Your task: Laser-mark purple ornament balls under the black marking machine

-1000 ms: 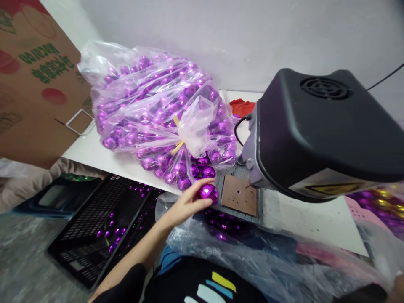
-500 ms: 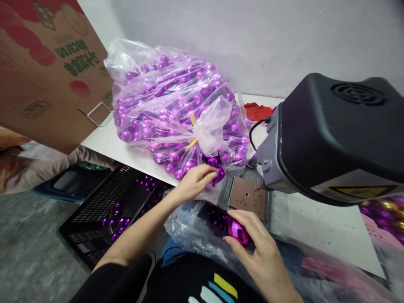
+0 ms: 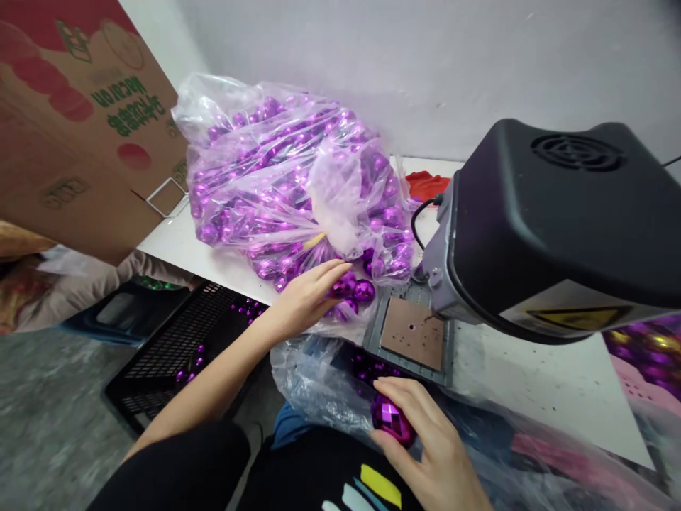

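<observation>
My right hand [image 3: 430, 443] grips a shiny purple mirror ball [image 3: 392, 420] between thumb and fingers, low in front of my body and over clear plastic sheeting [image 3: 313, 383]. My left hand [image 3: 306, 299], fingers stretched out, reaches over a few loose purple balls [image 3: 364, 291] on the table and partly covers them. Right behind it bulges a big clear bag [image 3: 255, 177] full of purple balls, its neck gathered with a yellow tie [image 3: 313, 240]. Below and right of the loose balls sits a brown square plate [image 3: 412, 333] with a small hole, on a grey machine base.
A black machine head [image 3: 553, 227] with a warning label overhangs the table's right side. At left stand a cardboard box [image 3: 90, 128] and a black crate [image 3: 159, 355] holding purple bits. A red cloth [image 3: 425, 186] lies behind. Another person's sleeve [image 3: 106, 284] shows at far left.
My left hand has moved slightly left, its fingers straightening from a curled pose. The bag's gathered neck has tipped back, exposing more loose balls. My right hand has lowered with the mirror ball.
</observation>
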A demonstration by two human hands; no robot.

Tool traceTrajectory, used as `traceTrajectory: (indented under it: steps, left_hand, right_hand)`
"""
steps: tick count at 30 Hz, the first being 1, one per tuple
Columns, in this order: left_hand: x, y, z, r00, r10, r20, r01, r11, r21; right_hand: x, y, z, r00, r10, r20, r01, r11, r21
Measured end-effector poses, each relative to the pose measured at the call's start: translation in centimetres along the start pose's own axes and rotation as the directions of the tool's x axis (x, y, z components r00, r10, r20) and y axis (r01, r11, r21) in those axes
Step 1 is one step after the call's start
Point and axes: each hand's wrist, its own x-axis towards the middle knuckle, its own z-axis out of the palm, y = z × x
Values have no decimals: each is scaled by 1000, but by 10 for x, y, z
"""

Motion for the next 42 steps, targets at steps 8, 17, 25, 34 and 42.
traceTrajectory:
  steps: [8, 17, 25, 34, 42]
  left_hand:
    - [-195, -91, -28, 691, -662, -290, 713, 690, 124]
    - [-102, 17, 10, 763, -600, 238, 549, 407, -730]
    - [-42, 99, 82, 876, -170, 451, 419, -197, -887]
    - [61, -9, 35, 919, -380, 100, 340, 642, -687]
    - [66, -21, 53, 863, -419, -283, 256, 845, -470]
  right_hand:
    - [10, -6, 11, 995, -29, 100, 20, 996, 86]
    - [18, -5, 18, 989, 60, -134, -54, 997, 48]
    - [14, 9, 32, 953, 22, -303, -70, 986, -149]
    - [4, 12, 24, 978, 54, -202, -82, 988, -132]
    - [-13, 21, 13, 984, 113, -134, -128, 985, -111]
